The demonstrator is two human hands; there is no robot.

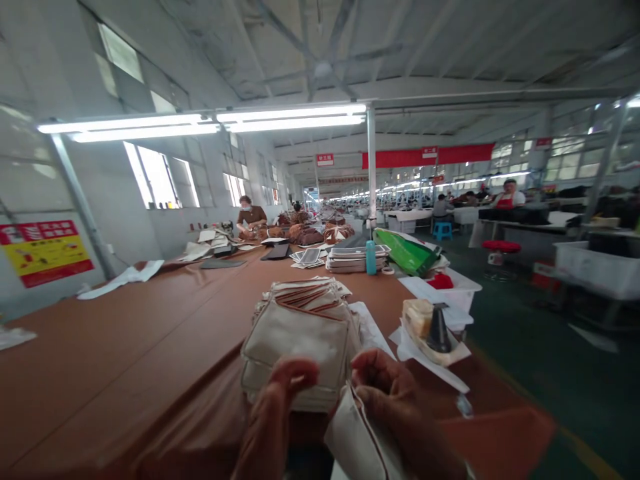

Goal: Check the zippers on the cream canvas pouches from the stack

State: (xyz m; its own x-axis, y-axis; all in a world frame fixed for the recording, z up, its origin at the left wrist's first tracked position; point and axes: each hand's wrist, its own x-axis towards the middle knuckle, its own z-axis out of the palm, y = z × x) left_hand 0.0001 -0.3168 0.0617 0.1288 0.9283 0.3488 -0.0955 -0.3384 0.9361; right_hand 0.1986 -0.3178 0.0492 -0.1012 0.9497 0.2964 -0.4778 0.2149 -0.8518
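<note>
Two hands, the left hand and the right hand, show over one long brown bench. One stack of cream fabric pieces lies on it, with one teal bottle, one green bag and one black cone. One blue stool and one red stool stand on the floor.
</note>
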